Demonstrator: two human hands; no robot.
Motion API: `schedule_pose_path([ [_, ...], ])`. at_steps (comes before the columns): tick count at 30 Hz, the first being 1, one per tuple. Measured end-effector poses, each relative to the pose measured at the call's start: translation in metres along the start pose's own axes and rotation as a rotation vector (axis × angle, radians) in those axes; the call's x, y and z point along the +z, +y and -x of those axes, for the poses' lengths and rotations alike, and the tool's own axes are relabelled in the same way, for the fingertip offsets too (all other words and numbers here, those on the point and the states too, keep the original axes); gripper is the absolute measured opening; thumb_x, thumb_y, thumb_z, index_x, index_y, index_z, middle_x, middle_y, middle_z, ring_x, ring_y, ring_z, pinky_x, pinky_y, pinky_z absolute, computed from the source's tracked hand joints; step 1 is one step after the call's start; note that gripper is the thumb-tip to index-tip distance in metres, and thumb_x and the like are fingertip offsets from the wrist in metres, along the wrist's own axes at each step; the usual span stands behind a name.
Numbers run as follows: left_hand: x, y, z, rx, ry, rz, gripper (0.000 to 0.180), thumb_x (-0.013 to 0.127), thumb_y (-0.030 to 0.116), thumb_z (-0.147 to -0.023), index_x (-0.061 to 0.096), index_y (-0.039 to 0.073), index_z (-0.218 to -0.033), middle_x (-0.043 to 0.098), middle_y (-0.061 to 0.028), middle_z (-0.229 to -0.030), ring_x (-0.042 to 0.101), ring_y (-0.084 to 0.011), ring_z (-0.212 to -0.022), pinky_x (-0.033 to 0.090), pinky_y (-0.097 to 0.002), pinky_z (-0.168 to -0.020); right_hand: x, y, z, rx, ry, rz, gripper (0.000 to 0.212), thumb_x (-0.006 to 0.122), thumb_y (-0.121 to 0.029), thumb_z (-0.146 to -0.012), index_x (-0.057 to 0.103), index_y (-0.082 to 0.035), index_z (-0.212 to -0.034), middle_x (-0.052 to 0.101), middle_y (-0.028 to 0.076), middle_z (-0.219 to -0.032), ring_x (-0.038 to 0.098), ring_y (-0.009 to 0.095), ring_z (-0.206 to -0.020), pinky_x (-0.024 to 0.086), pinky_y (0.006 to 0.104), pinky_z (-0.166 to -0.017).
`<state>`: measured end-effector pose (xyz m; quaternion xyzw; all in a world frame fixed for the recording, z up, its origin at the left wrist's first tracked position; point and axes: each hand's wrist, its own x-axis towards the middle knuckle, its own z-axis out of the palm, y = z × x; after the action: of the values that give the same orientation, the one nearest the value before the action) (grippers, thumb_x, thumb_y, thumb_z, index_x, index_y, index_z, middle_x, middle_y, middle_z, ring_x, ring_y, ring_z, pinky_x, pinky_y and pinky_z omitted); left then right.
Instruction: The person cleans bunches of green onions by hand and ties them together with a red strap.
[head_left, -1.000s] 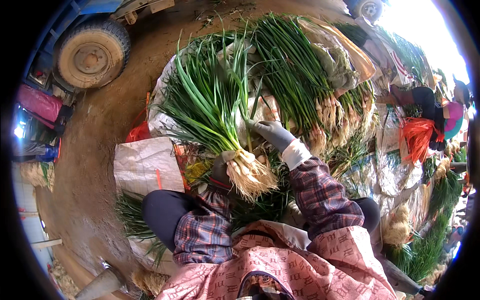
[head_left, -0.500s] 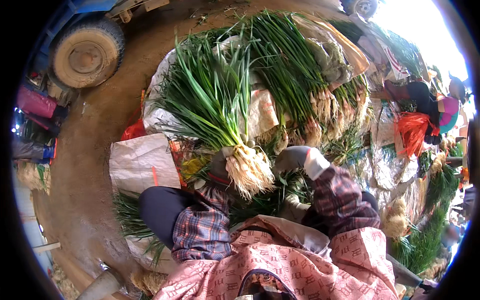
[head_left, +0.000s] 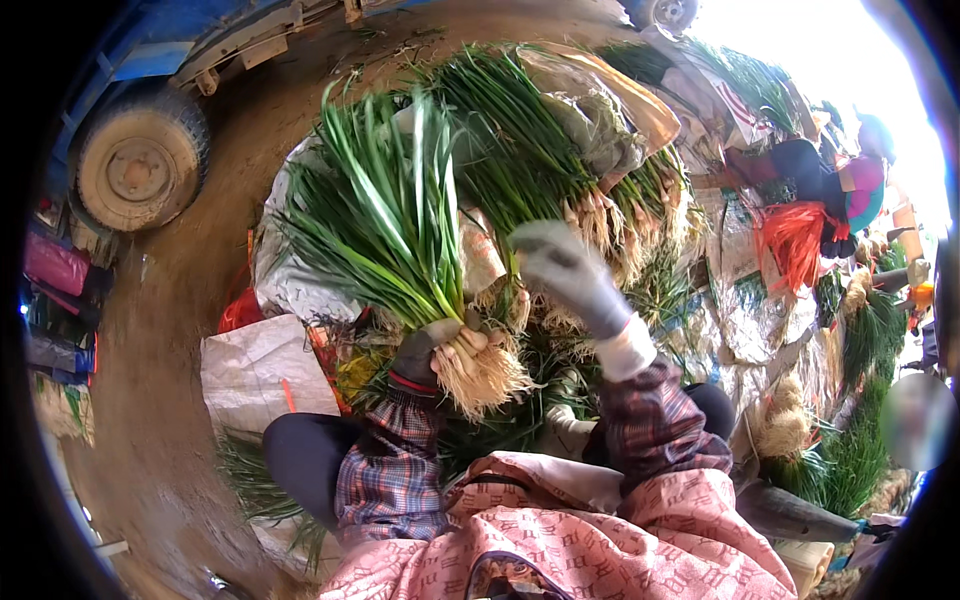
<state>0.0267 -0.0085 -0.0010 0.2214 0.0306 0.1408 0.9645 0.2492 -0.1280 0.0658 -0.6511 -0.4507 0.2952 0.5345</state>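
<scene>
The left hand, in a dark glove, is clenched around a bunch of green onions just above its pale roots, leaves fanning up and away. The right hand, in a grey glove, is raised beside the bunch, blurred; I cannot tell whether it grips anything. Behind lie piled green onion bundles on white sacks, with a vehicle wheel on the dirt ground.
</scene>
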Motion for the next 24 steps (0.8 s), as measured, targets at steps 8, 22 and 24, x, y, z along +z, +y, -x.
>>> schedule_pose_path([
  [8,0.008,0.005,-0.02,0.072,-0.137,0.126,0.059,0.059,0.013,-0.087,0.037,-0.004,-0.14,0.062,-0.0112,-0.106,0.064,-0.0337,-0.104,0.05,-0.0524,-0.096,-0.073,0.037,-0.078,0.6,0.235,1.137,0.046,0.059,-0.041,-0.088,0.055,-0.005,-0.116,0.07,0.017,-0.095,0.069,0.035,-0.088,0.053,0.0452,-0.079],
  [22,0.005,-0.003,0.001,0.24,-0.137,0.252,0.043,0.057,0.022,-0.091,0.053,-0.001,-0.127,0.063,-0.0141,-0.115,0.063,-0.0328,-0.106,0.052,-0.0471,-0.097,-0.031,0.012,-0.029,-0.302,0.611,0.864,0.017,0.055,-0.022,-0.092,0.059,-0.005,-0.089,0.059,0.016,-0.079,0.062,0.035,-0.072,0.05,0.0445,-0.066],
  [24,-0.002,0.0,0.004,0.167,-0.136,0.231,0.046,0.059,0.02,-0.089,0.051,0.001,-0.13,0.062,-0.0184,-0.118,0.061,-0.038,-0.11,0.052,-0.0545,-0.095,-0.012,0.008,-0.016,0.09,0.351,0.646,0.021,0.054,-0.024,-0.094,0.059,-0.005,-0.088,0.059,0.014,-0.078,0.061,0.029,-0.066,0.051,0.0433,-0.065],
])
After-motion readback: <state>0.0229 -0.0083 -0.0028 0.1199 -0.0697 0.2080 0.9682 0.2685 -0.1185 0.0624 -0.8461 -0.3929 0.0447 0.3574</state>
